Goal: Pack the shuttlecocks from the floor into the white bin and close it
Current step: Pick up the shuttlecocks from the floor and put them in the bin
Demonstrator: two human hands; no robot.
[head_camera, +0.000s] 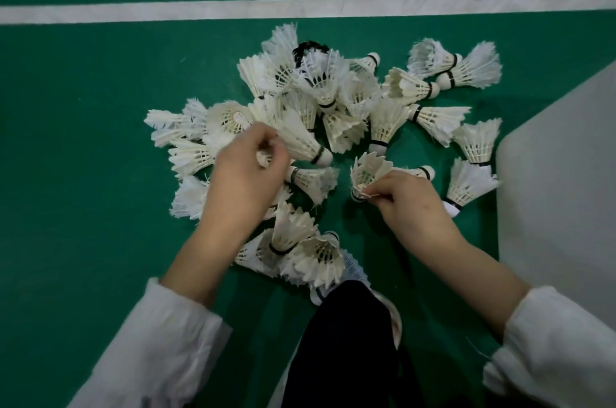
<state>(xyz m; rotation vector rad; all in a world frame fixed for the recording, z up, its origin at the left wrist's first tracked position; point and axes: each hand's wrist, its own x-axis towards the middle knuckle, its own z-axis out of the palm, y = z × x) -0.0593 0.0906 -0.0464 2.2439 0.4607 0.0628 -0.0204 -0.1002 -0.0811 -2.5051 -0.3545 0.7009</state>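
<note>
Right hand (410, 204) pinches one shuttlecock (368, 170) low down at the cork end with thumb and fingertips. It's a narrow grip, and a loose feather strand sticks out of the pinch. The shuttlecock's long axis runs from the cork at the fingers up and away from the person, skirt flared open toward the pile (320, 90). Left hand (246, 170) is curled over the pile's left side around a small white bit, probably a cork. It's blurred, so cannot tell if it really holds it. Most shuttlecocks lie loose on the green floor (83, 107), heaped in the middle with a few strays to the right, axes pointing every way. Bin (560, 174) is at the right edge, just beside the rightmost strays. Only a pale flat face shows and the opening is not in view. Key relation: the bin lies to the right of the held shuttlecock and the right hand is clearly nearer, so a drop likely means a rightward carry. Packing looks barely begun.
</note>
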